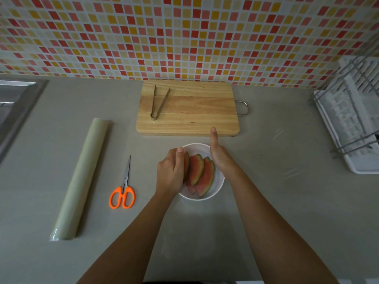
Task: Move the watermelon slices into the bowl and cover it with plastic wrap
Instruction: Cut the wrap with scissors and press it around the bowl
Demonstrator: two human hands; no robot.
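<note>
Watermelon slices point(198, 171) are in the white bowl point(194, 148), at least 3 showing, overlapped and leaning rind-up. The bowl sits on the worktop point(266, 181) just in front of the cutting board point(194, 111). No slices are left on the board, only the tongs point(158, 103), so transfer looks done.

Hands are on opposite sides of the bowl. The left hand point(171, 173) has its fingers curled at the left rim, against the leftmost slice. Can't tell if it grips the rim or the slice. The right hand point(220, 158) has its palm against the right wall and its thumb straight. Its fingers are hidden, so can't tell the grip.

Likely step: settle the slices and bowl before wrapping.
- Lay the slices flatter. Tips look close to rim height and would tent the film.
- Keep the rim dry. Juice probably kills the cling.
- The plastic wrap roll point(82, 177) is well to the left, with the scissors point(123, 193) between it and the bowl. Slide the bowl toward them or bring the roll over.
- Pull a sheet wider than the bowl, then cut.
- Hold the bowl with 1 hand while pressing the film round the rim. It looks light and may skate.
</note>
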